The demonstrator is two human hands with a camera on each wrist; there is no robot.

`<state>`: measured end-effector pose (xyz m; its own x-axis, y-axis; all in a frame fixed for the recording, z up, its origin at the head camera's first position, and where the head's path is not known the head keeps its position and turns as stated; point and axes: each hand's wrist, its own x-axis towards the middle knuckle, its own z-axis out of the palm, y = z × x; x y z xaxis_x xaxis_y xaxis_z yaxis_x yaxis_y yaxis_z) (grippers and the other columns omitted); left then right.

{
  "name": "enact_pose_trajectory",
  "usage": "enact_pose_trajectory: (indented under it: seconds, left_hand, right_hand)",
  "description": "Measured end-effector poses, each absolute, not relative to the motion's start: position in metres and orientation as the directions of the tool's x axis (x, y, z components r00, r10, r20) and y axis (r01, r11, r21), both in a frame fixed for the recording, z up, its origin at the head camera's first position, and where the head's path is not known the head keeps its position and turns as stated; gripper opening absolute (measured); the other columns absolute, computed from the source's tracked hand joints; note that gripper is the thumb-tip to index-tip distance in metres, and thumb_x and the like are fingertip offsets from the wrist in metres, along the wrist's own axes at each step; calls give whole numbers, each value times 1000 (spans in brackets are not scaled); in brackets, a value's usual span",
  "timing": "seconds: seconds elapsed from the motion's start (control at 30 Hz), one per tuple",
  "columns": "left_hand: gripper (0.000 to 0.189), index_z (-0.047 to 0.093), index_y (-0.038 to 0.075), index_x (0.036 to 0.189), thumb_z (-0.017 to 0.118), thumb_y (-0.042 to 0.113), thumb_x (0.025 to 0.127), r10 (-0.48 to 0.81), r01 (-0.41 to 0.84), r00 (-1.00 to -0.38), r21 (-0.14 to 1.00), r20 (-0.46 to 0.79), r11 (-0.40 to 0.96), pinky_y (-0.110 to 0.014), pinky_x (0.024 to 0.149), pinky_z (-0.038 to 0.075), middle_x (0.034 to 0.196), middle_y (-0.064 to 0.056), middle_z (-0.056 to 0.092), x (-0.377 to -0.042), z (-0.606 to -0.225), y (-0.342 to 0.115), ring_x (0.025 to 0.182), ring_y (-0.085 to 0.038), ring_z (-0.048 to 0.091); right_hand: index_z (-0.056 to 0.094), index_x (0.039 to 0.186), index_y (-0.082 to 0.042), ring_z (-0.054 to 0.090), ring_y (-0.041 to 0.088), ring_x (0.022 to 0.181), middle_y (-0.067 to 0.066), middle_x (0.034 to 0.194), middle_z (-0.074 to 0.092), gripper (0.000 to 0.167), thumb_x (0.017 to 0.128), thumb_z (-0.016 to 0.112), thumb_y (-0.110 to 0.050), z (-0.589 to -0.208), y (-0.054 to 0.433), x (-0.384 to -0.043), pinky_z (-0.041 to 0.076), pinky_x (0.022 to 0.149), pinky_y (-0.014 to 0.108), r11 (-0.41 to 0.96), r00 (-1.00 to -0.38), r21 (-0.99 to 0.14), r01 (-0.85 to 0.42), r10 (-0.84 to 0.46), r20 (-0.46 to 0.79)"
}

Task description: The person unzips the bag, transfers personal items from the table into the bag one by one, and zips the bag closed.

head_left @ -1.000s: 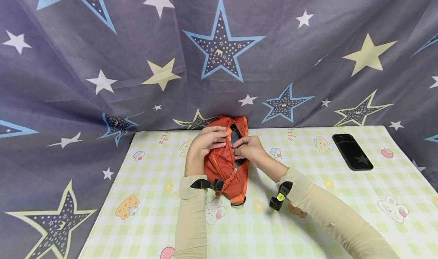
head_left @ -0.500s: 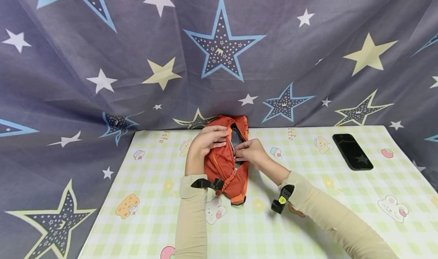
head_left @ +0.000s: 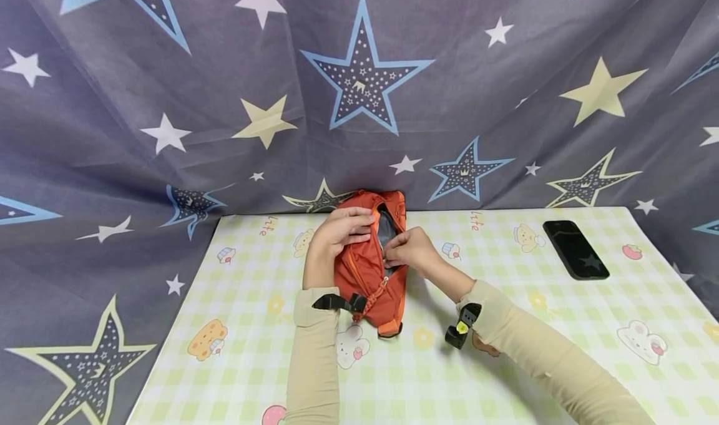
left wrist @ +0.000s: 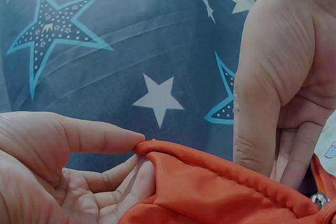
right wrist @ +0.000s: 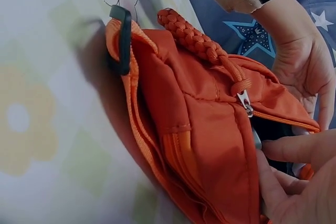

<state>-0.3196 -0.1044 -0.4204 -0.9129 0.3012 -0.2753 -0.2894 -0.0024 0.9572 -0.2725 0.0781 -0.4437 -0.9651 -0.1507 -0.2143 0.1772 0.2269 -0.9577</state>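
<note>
A red-orange waist bag (head_left: 352, 269) stands against the curtain at the table's far edge, its main pocket unzipped. My left hand (head_left: 337, 230) pinches the rim of the opening between thumb and fingers, holding it apart, as the left wrist view shows. My right hand (head_left: 414, 250) reaches into the pocket from the right side, fingertips hidden inside. Beside its fingers in the right wrist view, a small grey edge (right wrist: 256, 139) shows within the dark opening; I cannot tell whether they grip it. The zipper pull (right wrist: 244, 100) with its braided orange cord (right wrist: 189, 36) hangs at the near end.
A black smartphone (head_left: 575, 250) lies face up on the right part of the table. The table has a green-and-white checked cloth (head_left: 236, 387) with cartoon prints. Behind it hangs a grey curtain (head_left: 438, 13) with stars. Black straps with camera mounts circle both wrists.
My right hand has shifted slightly within the pocket, its fingers drawn in closer at the opening. The left hand, the bag and the smartphone stay in place.
</note>
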Motion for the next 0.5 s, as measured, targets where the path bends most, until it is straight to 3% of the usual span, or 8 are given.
enact_pose_trajectory:
  seconds: [0.5]
  left_hand:
    - [32,61,-2,129,64,6,99,302,-280,-914,960,-270,11,-19,70,60,91,7,68,-320,-422,-104,75,-5,68]
  right_hand:
    - [73,94,17,76,22,68,25,88,75,11,86,71,9,-443,81,-269,65,72,35,231,-971,-961,152,-148,-189]
